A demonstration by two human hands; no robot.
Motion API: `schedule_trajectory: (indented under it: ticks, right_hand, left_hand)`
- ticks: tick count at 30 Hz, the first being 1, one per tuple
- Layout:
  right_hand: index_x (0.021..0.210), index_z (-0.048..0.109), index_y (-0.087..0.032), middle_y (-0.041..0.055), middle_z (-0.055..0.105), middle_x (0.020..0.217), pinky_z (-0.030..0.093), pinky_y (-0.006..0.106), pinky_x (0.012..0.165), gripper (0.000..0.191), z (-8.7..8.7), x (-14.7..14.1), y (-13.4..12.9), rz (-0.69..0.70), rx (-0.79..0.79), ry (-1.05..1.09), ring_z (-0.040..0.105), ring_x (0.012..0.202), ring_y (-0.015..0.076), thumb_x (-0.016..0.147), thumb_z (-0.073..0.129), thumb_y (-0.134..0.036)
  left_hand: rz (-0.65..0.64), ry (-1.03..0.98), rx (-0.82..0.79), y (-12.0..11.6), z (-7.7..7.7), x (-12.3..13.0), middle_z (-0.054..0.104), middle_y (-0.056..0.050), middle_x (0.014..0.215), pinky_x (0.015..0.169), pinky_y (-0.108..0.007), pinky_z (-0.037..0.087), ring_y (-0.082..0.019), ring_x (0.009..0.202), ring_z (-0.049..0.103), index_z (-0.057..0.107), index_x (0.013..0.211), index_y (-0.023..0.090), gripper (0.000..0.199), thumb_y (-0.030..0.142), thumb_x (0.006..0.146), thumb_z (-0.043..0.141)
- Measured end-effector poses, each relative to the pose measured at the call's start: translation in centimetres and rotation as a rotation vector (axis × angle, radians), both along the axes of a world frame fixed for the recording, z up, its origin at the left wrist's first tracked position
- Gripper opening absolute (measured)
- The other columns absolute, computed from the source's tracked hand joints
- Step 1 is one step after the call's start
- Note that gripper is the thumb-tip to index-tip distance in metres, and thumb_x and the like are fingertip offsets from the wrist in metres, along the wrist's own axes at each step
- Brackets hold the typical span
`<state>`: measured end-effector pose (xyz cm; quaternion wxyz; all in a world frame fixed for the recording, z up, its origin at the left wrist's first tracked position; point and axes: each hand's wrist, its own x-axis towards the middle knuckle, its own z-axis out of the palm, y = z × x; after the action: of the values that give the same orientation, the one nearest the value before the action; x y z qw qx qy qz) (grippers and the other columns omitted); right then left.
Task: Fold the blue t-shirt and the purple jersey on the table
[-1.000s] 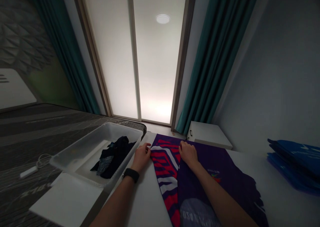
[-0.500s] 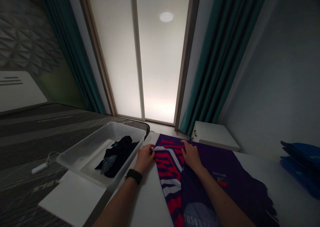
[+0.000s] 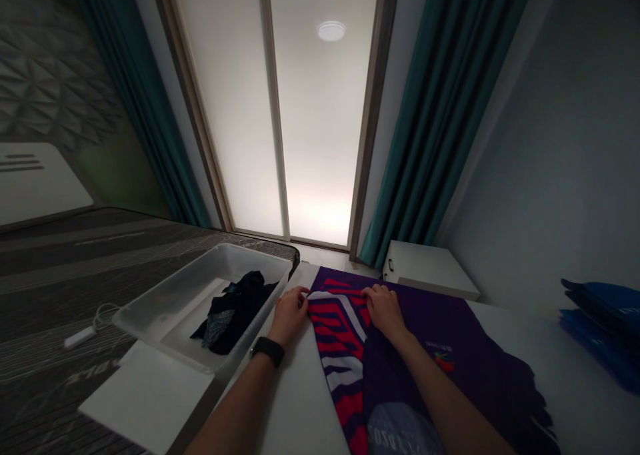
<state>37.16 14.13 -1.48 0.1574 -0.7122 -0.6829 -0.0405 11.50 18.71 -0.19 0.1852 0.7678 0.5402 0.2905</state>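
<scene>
A purple shirt point(image 3: 480, 348) lies spread on a white table, with a strip patterned in red, white and purple folded over along its left side. My left hand point(image 3: 291, 310) pinches the left edge of that strip near its far end; a dark watch point(image 3: 269, 351) is on the wrist. On the strip's right side, my right hand point(image 3: 384, 309) has its fingertips closed on the cloth, thumb and finger bent together. The forearm crosses over the shirt and hides part of it. Pale lettering and a small coloured logo show on the purple cloth.
Left of the table, a clear plastic bin point(image 3: 165, 285) with dark clothes point(image 3: 240, 311) rests on a dark mattress point(image 3: 40, 295). A white board point(image 3: 150, 395) sits before it. Folded blue garments point(image 3: 605, 328) lie at right. A white cabinet point(image 3: 430, 268) stands beyond the table.
My right hand's fingers have drawn in from a more spread pose to a closed pinch on the cloth. My left hand stays nearly in place at the edge.
</scene>
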Motion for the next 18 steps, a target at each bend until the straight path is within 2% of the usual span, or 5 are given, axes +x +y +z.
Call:
schedule_trajectory:
  ticks: [6,10,14,18]
  right_hand:
    - [0.122,0.055,-0.021,0.0102,0.060,0.111,0.032,0.035,0.084,0.032,1.1,-0.8,-0.2,-0.066,-0.002,-0.045,0.050,0.104,0.0239,0.093,0.043,-0.024]
    - [0.121,0.056,-0.019,0.0136,0.057,0.116,0.032,0.037,0.087,0.032,2.2,-2.1,0.5,-0.036,-0.017,-0.064,0.048,0.109,0.0267,0.093,0.043,-0.022]
    - [0.118,0.059,-0.023,0.0099,0.060,0.116,0.032,0.035,0.089,0.030,3.0,-4.2,3.0,0.083,-0.063,-0.044,0.050,0.110,0.0234,0.095,0.039,-0.021]
    - [0.114,0.061,-0.022,0.0088,0.063,0.114,0.033,0.034,0.088,0.029,3.1,-6.0,6.1,0.102,-0.100,-0.023,0.052,0.109,0.0217,0.096,0.039,-0.023]
  left_hand:
    - [-0.008,-0.024,0.003,0.1,0.0,0.0,0.066,-0.003,0.081,0.070,-0.027,0.042,-0.017,0.076,0.060,0.064,0.100,0.018,0.021,0.013,0.083,0.051]
    - [-0.016,-0.022,0.000,0.0,0.1,0.0,0.065,-0.002,0.081,0.069,-0.027,0.041,-0.017,0.077,0.060,0.064,0.097,0.018,0.020,0.012,0.083,0.052]
    - [-0.019,-0.015,0.016,-0.1,0.1,0.0,0.064,-0.003,0.081,0.071,-0.027,0.041,-0.017,0.078,0.059,0.065,0.093,0.017,0.017,0.012,0.083,0.052]
    - [-0.017,-0.021,0.027,-0.1,0.0,0.0,0.063,-0.003,0.082,0.073,-0.028,0.041,-0.017,0.079,0.058,0.065,0.090,0.017,0.016,0.012,0.082,0.052]
